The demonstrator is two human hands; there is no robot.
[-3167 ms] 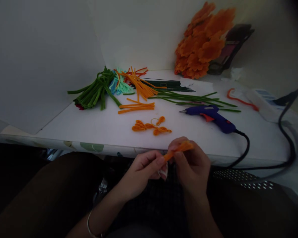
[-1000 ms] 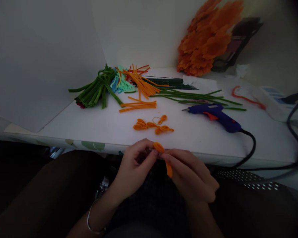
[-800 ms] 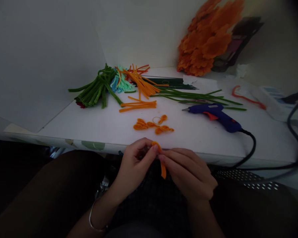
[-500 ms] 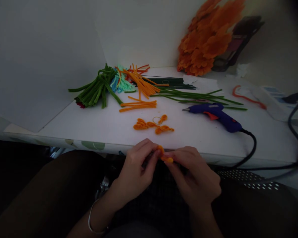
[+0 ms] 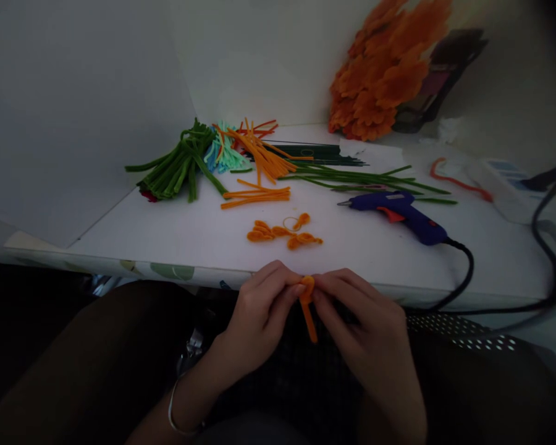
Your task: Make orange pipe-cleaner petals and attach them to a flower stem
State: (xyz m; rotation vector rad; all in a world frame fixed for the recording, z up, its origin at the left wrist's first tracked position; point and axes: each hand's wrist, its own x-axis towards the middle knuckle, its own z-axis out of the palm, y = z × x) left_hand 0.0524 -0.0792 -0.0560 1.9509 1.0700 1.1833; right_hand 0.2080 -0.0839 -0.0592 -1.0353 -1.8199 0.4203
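Between my two hands, in front of the table's near edge, is an orange pipe cleaner (image 5: pixel 309 309), bent into a small loop at the top with a straight tail hanging down. My left hand (image 5: pixel 262 309) pinches its left side between thumb and fingers. On the other side my right hand (image 5: pixel 364 315) grips the loop, also in a pinch. Just beyond the fingers, several curled orange pipe-cleaner pieces (image 5: pixel 261 232) lie on the white table (image 5: pixel 204 238), with a thin ring next to them.
Loose orange pipe cleaners (image 5: pixel 257 196) lie behind the curled pieces, near a green bundle (image 5: pixel 176 164) and pale blue-green ones (image 5: pixel 227 154). A blue glue gun (image 5: pixel 398 210) rests on the right, its black cord (image 5: pixel 469 272) trailing off the edge. Orange fabric-like flowers (image 5: pixel 375 80) stand at the back.
The orange pipe cleaner has turned, so its tail now points downward below the loop. My right hand has shifted slightly. The view has moved a little.
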